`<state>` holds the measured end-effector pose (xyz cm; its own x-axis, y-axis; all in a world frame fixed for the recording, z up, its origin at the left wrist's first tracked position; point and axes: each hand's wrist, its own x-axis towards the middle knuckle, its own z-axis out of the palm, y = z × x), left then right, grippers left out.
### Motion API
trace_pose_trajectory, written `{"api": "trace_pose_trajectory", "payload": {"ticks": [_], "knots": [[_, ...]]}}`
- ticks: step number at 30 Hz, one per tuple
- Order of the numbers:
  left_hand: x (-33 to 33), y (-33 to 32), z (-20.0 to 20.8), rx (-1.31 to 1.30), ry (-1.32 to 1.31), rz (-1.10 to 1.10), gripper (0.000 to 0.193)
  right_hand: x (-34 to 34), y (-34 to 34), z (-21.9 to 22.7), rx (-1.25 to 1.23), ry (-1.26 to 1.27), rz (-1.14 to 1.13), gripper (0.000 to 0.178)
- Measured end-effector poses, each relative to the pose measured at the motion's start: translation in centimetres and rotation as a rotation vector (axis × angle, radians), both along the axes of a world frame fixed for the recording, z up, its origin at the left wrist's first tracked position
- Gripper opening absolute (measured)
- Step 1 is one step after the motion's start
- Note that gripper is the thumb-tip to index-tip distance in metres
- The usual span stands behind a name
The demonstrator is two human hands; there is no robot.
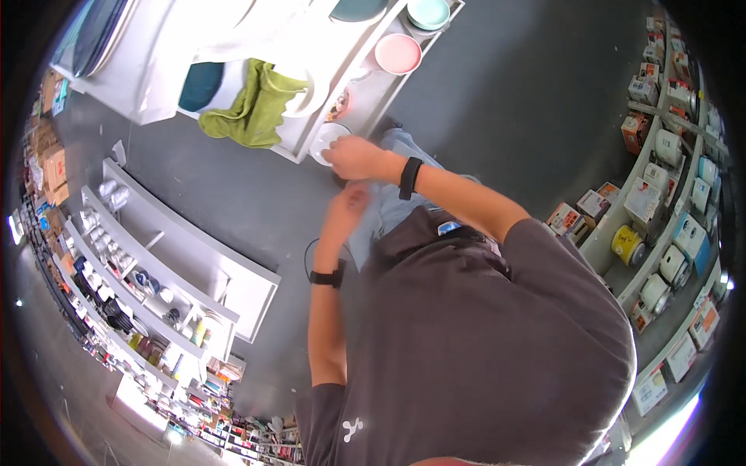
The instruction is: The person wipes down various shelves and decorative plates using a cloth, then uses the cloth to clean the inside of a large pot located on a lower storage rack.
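Note:
My right hand [357,159] is at the near end of a white shelf [392,89], its fingers drawn together over a round white dish [326,140]. Whatever those fingers pinch, if anything, does not show. Just below and to its left is my left hand [346,210], smeared by motion with its fingers partly curled. Farther along the shelf come a small patterned dish [339,105], a pink plate [399,53] and mint-green dishes [429,12]. A green cloth [252,109] hangs over the unit's edge, left of my hands.
White shelving [186,264] with several kitchen wares stands at the left. Along the right runs another shelf of boxed goods and small appliances, including a yellow one [626,245]. Dark plates [97,35] stand at the upper left. Grey floor [536,93] lies between the units.

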<state>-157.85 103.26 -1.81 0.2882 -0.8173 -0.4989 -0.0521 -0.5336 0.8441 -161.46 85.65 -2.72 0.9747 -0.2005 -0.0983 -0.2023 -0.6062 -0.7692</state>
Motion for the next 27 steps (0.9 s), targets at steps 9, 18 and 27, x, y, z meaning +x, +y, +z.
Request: {"api": "trace_pose_trajectory", "payload": {"ticks": [9, 18, 27], "knots": [[-4.4, 15.4, -10.8, 0.591, -0.017, 0.228, 0.029, -20.3, -10.5, -15.5, -0.089, 1.098, -0.209, 0.035], [-11.9, 15.1, -9.8, 0.484, 0.261, 0.636, 0.027, -35.6, -15.4, -17.4, 0.652, 0.754, -0.546, 0.023], [-30.5, 13.2, -15.4, -0.017, -0.255, 0.871, 0.023, -41.5, -19.3, -16.6, 0.290, 1.014, 0.010, 0.045]]}}
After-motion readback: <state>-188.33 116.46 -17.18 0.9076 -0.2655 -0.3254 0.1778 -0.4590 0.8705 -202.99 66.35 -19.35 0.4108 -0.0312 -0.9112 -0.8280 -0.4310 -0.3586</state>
